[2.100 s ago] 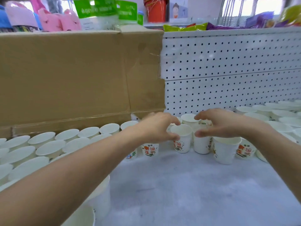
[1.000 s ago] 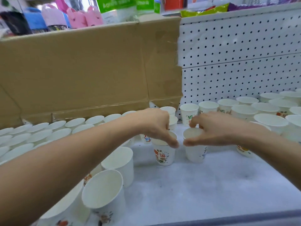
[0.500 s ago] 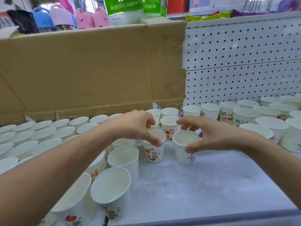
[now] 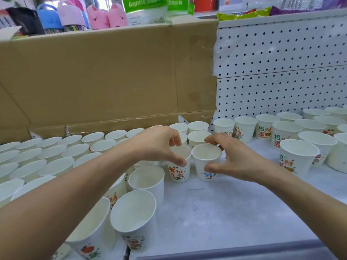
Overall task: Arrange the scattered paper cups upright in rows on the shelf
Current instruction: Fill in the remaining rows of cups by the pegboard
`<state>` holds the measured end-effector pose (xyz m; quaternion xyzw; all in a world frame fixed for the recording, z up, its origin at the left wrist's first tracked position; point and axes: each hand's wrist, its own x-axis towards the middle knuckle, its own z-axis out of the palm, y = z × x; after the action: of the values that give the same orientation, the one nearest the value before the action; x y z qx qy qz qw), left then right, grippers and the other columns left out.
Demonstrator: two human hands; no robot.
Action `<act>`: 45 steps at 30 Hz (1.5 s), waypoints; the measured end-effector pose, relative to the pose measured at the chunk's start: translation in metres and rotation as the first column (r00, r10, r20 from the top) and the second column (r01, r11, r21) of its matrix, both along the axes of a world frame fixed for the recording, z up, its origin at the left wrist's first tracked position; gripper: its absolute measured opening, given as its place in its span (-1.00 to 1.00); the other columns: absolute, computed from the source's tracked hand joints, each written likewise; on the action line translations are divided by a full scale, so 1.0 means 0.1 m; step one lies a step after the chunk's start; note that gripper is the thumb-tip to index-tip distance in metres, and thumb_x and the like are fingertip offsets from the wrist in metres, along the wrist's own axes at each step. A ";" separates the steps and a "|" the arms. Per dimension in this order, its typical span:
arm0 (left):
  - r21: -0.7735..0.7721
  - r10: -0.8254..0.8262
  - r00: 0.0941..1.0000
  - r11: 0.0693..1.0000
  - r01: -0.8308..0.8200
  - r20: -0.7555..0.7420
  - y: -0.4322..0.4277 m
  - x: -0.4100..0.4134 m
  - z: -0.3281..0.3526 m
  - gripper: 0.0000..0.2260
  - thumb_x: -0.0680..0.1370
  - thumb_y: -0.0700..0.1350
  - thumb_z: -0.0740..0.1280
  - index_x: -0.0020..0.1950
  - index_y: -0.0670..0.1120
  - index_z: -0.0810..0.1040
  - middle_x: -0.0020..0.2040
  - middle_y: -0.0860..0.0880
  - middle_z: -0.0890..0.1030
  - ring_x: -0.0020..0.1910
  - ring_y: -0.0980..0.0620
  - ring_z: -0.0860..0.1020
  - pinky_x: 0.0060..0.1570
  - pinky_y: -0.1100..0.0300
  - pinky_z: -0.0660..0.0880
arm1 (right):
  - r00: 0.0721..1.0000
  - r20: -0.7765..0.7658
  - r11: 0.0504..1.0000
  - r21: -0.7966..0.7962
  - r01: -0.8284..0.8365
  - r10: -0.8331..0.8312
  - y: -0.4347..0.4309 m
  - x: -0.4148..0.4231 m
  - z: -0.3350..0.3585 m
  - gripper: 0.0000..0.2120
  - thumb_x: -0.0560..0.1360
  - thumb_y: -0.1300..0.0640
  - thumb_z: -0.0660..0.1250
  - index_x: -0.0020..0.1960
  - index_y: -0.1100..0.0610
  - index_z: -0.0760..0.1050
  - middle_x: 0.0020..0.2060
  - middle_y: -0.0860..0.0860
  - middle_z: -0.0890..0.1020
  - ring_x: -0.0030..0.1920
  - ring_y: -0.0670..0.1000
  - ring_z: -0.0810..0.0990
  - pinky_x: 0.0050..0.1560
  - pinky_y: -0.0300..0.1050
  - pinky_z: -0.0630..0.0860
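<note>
Both hands at work over mid-shelf. Left hand [image 4: 157,145] comes down from above on the left cup [image 4: 179,172]: thumb on the near rim, fingers [image 4: 176,138] curled over the far rim, gripping it. Right hand [image 4: 234,163] takes the right cup [image 4: 201,170] from its 3 o'clock side: thumb pressed on the near wall over the print, other fingers hooked round the far rim, gripping too. Both cups upright, mouths up, nothing inside, bases on the white shelf [image 4: 216,212]. Rims touching or all but; cannot tell which. Left cup shows red and orange characters, right cup a blue one partly hidden by my thumb. At 9 o'clock from the pair, packed rows [image 4: 52,158] of upright cups run out to the frame's left edge, several deep. At 7 o'clock, near cups [image 4: 135,218] stand tight together, mouths up, beside my left forearm. At 12 o'clock, back cups [image 4: 197,136] sit just behind my fingertips. From 1 to 3 o'clock, a loose group [image 4: 285,130] stands upright with gaps between, prints facing me. Behind the rows, brown cardboard [image 4: 103,76] stands along the back; at its 3 o'clock, white pegboard [image 4: 281,62]. Goods [image 4: 146,8] line the top above the cardboard.
</note>
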<state>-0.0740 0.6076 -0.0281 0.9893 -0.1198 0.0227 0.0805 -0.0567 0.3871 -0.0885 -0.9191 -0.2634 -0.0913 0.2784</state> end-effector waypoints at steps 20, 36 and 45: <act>-0.034 -0.067 0.995 0.997 0.070 0.076 -0.31 -0.35 0.11 -0.72 0.37 0.28 0.41 -0.05 0.16 0.59 -0.17 0.21 0.60 -0.13 0.24 0.54 -0.09 0.15 0.51 | 0.965 0.225 0.986 0.124 0.109 -0.135 -0.30 -0.46 -0.08 -0.50 0.44 -0.14 0.38 0.32 -0.07 0.36 0.25 -0.15 0.43 0.23 -0.11 0.40 0.19 -0.04 0.45; -0.466 -0.027 1.000 0.885 0.020 -0.008 -2.58 0.18 -0.41 -0.29 0.24 0.33 0.48 0.24 -0.04 0.50 0.18 0.00 0.58 0.12 0.00 0.54 0.11 0.00 0.51 | 0.847 -0.046 0.835 -0.205 0.512 -0.530 -2.51 -0.22 0.68 -0.34 0.39 -0.16 0.45 0.40 0.02 0.34 0.31 0.07 0.46 0.16 0.07 0.48 0.06 -0.06 0.46; -0.396 0.006 0.999 0.918 0.008 0.033 -2.41 -0.15 -0.24 -0.36 0.30 0.21 0.51 0.28 -0.07 0.54 0.20 0.01 0.59 0.13 0.05 0.54 0.14 0.07 0.51 | 0.882 -0.205 0.837 -0.462 0.295 -0.424 -2.55 -0.01 0.71 -0.19 0.35 0.03 0.54 0.49 0.03 0.23 0.39 0.03 0.39 0.32 0.08 0.40 0.31 0.00 0.33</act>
<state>-0.0888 0.3662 -0.0520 0.9520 -0.1145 0.0630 0.2767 -0.0578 0.1324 -0.0175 -0.9930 -0.0524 0.0558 0.0896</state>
